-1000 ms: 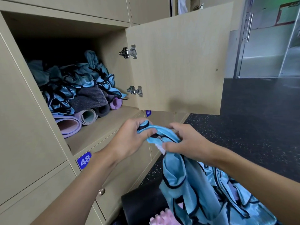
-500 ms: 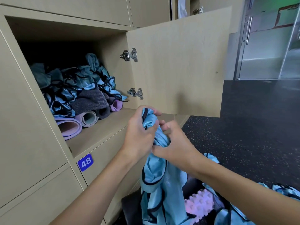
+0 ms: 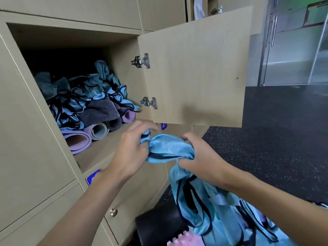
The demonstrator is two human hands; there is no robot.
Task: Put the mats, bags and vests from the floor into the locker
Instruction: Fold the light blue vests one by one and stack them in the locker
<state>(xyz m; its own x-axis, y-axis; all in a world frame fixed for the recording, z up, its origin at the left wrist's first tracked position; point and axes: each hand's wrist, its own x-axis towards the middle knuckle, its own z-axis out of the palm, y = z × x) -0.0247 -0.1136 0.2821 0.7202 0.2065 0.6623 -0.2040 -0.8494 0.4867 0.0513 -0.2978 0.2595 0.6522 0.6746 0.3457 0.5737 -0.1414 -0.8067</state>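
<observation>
- Left grip point(image 3: 132, 148) and right grip point(image 3: 202, 157) both clamp the blue vest point(image 3: 168, 146)
- Best to gather its hanging tail first, then tuck it near the locker shelf point(image 3: 99, 153) front edge

We see beige wooden locker compartment point(image 3: 106, 153) open: front strip of shelf bare, dark gap up top free. Rolled purple foam mats point(image 3: 78, 139), grey woven bundle point(image 3: 101, 112), heap of crumpled blue vests point(image 3: 83, 93) block left and back. Beige wooden door point(image 3: 195, 71) stands open, walls off right side; metal hinges point(image 3: 142, 60) jut there. Our left hand point(image 3: 131, 150), right hand point(image 3: 200, 160) grip shiny light-blue vest point(image 3: 168, 146) just before shelf lip.
</observation>
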